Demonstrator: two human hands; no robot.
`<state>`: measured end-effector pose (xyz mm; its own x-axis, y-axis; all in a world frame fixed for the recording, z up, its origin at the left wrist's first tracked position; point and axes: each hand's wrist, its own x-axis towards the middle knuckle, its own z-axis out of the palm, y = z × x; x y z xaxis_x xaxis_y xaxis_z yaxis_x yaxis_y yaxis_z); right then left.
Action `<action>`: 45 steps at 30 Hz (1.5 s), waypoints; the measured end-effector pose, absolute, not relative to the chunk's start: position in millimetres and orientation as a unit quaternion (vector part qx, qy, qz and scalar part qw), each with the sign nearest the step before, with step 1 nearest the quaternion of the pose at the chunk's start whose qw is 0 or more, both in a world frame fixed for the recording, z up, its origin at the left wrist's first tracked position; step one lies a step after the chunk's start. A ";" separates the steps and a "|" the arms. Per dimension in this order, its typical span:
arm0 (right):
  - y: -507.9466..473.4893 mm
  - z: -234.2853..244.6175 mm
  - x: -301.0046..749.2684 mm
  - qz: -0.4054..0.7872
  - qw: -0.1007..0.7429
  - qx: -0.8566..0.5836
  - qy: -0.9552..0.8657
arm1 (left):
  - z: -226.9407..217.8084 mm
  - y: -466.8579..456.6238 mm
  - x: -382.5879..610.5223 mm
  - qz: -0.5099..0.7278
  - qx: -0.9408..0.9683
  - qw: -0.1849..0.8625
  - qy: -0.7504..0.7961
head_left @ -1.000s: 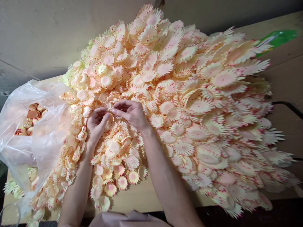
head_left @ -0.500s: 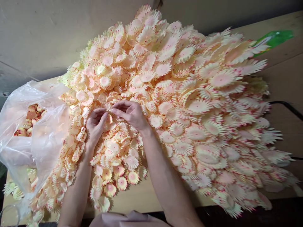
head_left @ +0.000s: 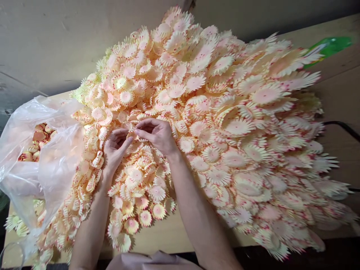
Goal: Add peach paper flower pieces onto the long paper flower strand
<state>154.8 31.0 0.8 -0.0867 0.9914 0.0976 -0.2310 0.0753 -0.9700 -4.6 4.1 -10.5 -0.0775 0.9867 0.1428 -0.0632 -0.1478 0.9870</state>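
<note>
A large heap of artificial flower petal discs [head_left: 233,159], cream and pale pink with fringed, red-tipped edges, spreads over the table. My left hand [head_left: 116,148] is curled within the heap, its thumb pointing right and its fingers bent. Facing it, my right hand [head_left: 159,137] pinches with thumb and forefinger. The fingertips of both hands meet at a small pale petal disc [head_left: 131,133], mostly hidden by the fingers and hard to tell from the discs behind it. Between my forearms lies a looser cluster of petal discs [head_left: 134,174], some with a dark centre dot.
A clear plastic bag [head_left: 60,165] at the left holds reddish-edged flower pieces [head_left: 42,138]. Far right, a green plastic packet [head_left: 330,48] and a black cable [head_left: 344,129] lie by the heap. The wooden table [head_left: 160,236] meets a grey wall [head_left: 70,33] behind.
My left thumb has shifted slightly right, toward the right hand's fingertips. Otherwise the hands keep nearly the same place, and the heap looks unchanged.
</note>
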 end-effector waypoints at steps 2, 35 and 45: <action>30.3 2.0 155.5 0.559 0.553 -0.387 -0.480 | -12.1 4.7 -4.8 0.568 0.502 0.460 0.462; 30.2 2.9 156.4 0.558 0.529 -0.382 -0.514 | -11.3 5.8 -5.4 0.568 0.508 0.446 0.469; 31.8 -0.2 156.5 0.559 0.528 -0.378 -0.515 | -13.9 5.7 -6.0 0.568 0.498 0.465 0.462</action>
